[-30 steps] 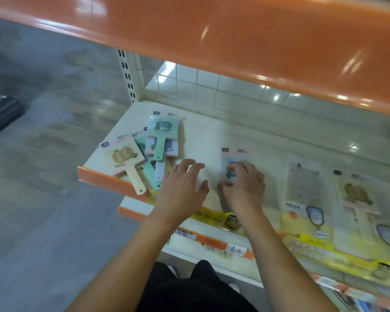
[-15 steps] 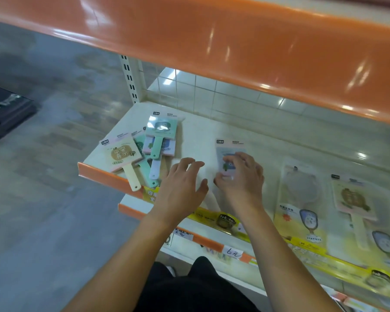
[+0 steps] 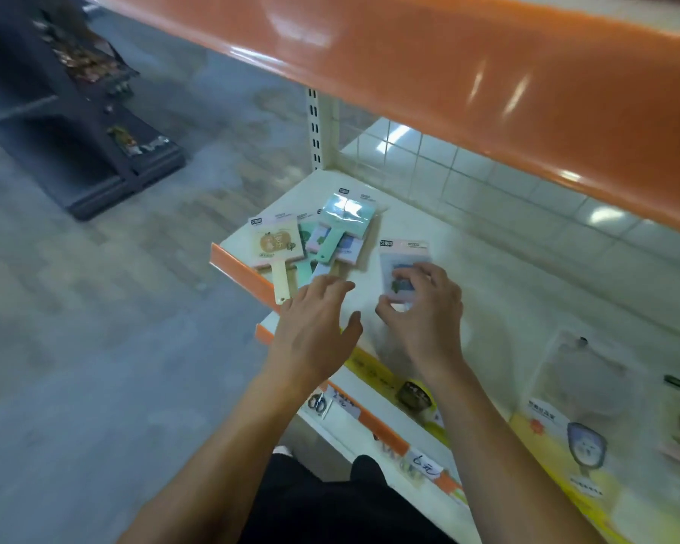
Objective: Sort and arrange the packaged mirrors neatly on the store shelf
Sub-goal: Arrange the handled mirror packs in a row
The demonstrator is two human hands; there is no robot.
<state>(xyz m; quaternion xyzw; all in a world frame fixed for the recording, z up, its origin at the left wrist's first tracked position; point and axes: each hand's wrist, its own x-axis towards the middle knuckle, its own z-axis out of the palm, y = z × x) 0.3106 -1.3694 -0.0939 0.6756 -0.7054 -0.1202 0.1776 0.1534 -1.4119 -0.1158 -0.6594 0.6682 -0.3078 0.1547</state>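
On shelf: right hand pinches packaged mirror; left hand spread.

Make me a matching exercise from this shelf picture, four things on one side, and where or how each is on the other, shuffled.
Things:
1. right hand
2. left hand
3. cream-handled mirror
4. price tag

Places or states:
A. on the shelf's left corner, handle past the front edge
B. open, fingers spread over the shelf
C. on the lower shelf's edge
D. pinching a pink-packaged mirror

Pairs: 1-D, 2-B, 3-A, 4-C
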